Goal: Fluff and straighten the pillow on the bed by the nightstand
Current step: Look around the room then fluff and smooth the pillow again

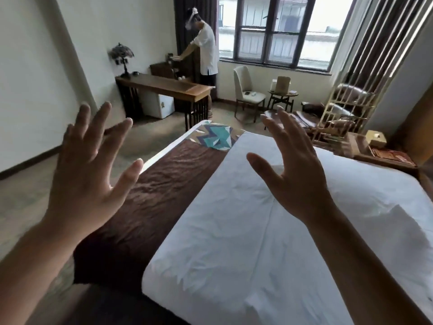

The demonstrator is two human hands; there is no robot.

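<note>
Both grips splayed, left hand, right hand, above wrinkled white duvet

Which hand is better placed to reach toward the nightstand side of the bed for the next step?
Probably the right hand. It is raised open over the white cover, on the nightstand side. The left hand is open over the brown runner. No pillow is visible.

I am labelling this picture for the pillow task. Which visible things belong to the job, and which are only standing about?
For the job:
- left hand, open, holding nothing
- right hand, open, holding nothing
- bed with white cover
- nightstand
- No pillow is clearly visible.

Just about:
- brown runner
- desk
- lamp
- white chair
- another person
</note>
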